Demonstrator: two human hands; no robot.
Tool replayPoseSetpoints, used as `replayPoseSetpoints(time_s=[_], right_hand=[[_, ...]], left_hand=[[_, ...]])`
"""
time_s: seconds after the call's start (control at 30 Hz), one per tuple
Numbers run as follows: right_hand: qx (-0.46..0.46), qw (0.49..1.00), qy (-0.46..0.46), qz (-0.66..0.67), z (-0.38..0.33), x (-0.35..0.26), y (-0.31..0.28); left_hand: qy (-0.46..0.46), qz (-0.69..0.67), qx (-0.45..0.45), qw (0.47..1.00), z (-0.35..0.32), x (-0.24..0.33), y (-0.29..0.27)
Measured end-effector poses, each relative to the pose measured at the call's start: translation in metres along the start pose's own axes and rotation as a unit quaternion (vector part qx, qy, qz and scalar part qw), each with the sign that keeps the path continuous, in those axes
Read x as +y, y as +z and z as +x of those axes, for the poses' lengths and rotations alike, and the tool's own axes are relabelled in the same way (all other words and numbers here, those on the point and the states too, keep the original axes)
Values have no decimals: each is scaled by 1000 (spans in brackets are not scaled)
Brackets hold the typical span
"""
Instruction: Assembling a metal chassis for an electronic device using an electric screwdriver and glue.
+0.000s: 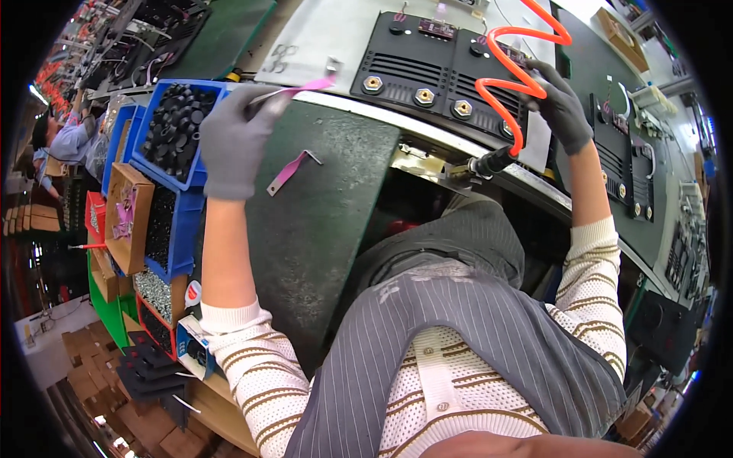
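My left hand (238, 141), in a grey glove, pinches a purple-sleeved metal strip (311, 84) with a bent bare end. A similar purple strip (289, 172) lies on the dark green bench just below. Two black slotted panels (405, 65) with brass hex fittings (424, 97) sit side by side on a white work surface. Over the right panel (489, 88), my gloved right hand (561, 107) has its fingers curled at the upper right edge, beside the orange coiled hose (500, 49). What these fingers hold is partly hidden.
Left of me, a blue bin (179, 126) holds black caps. A cardboard box (128, 217) contains more purple strips, and a tray of small metal screws (155, 290) stands nearer. The hose ends in a black connector (492, 162) at the bench edge. More black panels (611, 145) lie right.
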State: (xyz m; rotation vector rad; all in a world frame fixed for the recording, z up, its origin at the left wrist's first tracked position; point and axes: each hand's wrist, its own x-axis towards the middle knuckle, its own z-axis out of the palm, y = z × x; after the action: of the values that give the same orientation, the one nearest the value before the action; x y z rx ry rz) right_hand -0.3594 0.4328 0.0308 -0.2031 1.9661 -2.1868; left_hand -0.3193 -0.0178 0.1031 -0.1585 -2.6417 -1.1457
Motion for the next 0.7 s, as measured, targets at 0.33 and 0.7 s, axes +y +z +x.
replayPoseSetpoints(time_s=[0.33, 0.7], right_hand=[[-120, 953, -57, -272, 40, -8, 76], [-261, 804, -54, -532, 73, -7, 116]], left_hand=[[111, 120, -114, 980, 35, 46, 103], [132, 192, -76, 969, 36, 51, 127]])
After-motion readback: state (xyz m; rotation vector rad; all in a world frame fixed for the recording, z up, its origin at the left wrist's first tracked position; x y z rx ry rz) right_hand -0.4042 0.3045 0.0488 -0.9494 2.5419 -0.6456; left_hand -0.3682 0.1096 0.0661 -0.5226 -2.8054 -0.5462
